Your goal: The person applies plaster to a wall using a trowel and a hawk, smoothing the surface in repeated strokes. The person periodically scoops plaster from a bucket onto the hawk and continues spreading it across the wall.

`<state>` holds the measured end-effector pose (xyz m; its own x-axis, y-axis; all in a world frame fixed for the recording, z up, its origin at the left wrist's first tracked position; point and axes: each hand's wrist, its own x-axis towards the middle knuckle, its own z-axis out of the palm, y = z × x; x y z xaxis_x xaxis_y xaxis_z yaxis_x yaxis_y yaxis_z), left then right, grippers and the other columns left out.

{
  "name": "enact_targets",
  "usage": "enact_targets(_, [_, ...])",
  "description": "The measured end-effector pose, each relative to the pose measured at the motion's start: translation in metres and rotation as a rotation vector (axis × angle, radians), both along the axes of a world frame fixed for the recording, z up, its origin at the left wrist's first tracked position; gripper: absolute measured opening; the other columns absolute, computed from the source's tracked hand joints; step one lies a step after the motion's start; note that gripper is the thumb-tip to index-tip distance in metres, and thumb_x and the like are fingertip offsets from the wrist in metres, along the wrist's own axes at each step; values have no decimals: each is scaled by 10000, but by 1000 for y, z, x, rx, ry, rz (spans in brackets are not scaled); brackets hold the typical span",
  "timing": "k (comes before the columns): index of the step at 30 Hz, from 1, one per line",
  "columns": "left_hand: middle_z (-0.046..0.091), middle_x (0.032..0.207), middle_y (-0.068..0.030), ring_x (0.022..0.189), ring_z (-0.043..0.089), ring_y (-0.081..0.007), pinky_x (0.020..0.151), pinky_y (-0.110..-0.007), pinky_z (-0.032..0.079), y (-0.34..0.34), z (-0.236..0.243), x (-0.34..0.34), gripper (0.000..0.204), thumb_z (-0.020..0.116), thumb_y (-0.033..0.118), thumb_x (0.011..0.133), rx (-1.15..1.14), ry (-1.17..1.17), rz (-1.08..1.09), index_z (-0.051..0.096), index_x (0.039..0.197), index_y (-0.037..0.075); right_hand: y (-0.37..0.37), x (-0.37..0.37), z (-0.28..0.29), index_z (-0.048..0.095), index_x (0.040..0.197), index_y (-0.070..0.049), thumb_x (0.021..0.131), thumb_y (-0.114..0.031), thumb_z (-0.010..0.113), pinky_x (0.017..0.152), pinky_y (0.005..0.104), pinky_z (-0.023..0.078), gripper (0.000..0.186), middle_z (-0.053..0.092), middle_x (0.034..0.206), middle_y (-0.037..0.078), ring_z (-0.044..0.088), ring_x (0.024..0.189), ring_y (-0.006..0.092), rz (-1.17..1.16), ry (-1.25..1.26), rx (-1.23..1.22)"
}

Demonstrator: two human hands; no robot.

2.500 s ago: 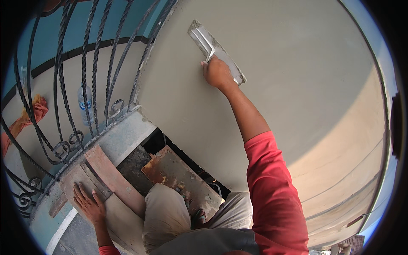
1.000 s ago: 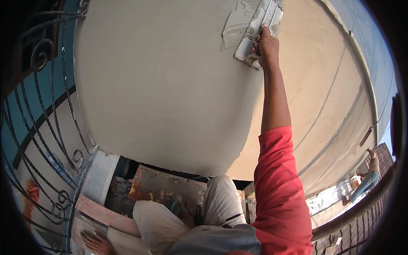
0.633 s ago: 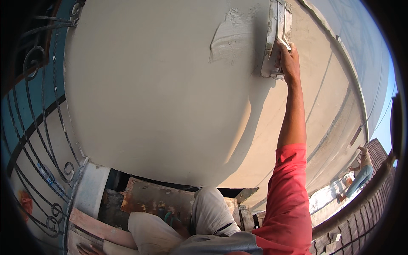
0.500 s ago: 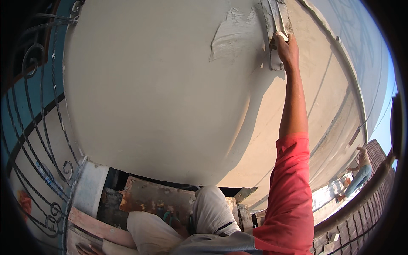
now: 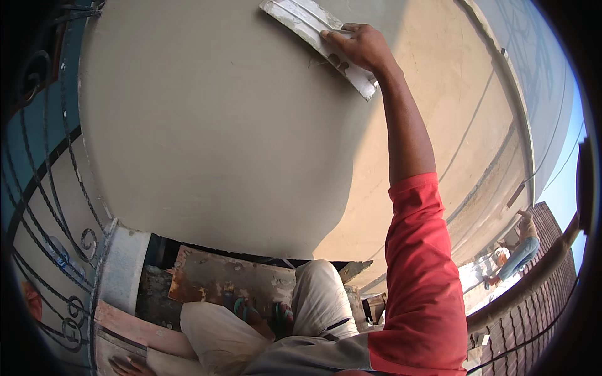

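My right hand point(image 5: 365, 47) grips a long plastering trowel point(image 5: 301, 26) by its handle, at the upper middle of the view. The trowel's blade lies slantwise against the grey plastered wall point(image 5: 219, 138), its lower end toward the sunlit part. Smooth plaster shows to the left of the blade. At the bottom left, my left hand point(image 5: 130, 366) rests with fingers stretched out by a pinkish plank point(image 5: 141, 331); only part of it is in view.
A twisted iron grille point(image 5: 63, 188) stands on the left. Below, my sandalled feet are on a stained board point(image 5: 216, 282). At the right, another person point(image 5: 520, 250) works by the wall, near a tiled roof point(image 5: 533, 313) and a thick pole point(image 5: 533, 285).
My right hand has swept the trowel to the left and tilted it from upright to slanting. The rough patch of plaster there now looks smoothed. My left hand stays low at the left.
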<state>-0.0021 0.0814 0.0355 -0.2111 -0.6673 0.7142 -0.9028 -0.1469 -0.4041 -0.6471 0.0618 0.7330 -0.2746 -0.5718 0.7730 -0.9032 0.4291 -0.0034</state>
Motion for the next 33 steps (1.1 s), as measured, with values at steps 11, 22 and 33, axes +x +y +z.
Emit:
enact_targets(11, [336, 1695, -145, 1547, 331, -339, 1260, -503, 285, -10, -37, 13, 668, 307, 514, 1140, 470, 459, 376, 354, 1631, 63, 6, 29, -155, 739, 1288, -89, 945, -542, 674, 847, 455, 597, 573, 765, 762, 108, 759, 865, 317, -68, -9, 338])
enact_targets(22, [321, 1701, -159, 1549, 326, -348, 1266, -502, 277, -8, -11, -2, 720, 298, 552, 1130, 583, 478, 485, 349, 1631, 38, 44, -2, -314, 695, 1057, -85, 997, -473, 615, 671, 521, 590, 400, 736, 760, 162, 741, 744, 372, -74, 53, 653])
enact_targets(33, [309, 1708, -176, 1565, 297, -371, 1272, -520, 247, -11, -46, 20, 748, 319, 572, 1115, 429, 502, 264, 350, 1630, 31, 105, -46, -322, 607, 1024, -74, 1026, -488, 602, 579, 490, 566, 414, 723, 732, 144, 723, 661, 366, -71, 167, 453])
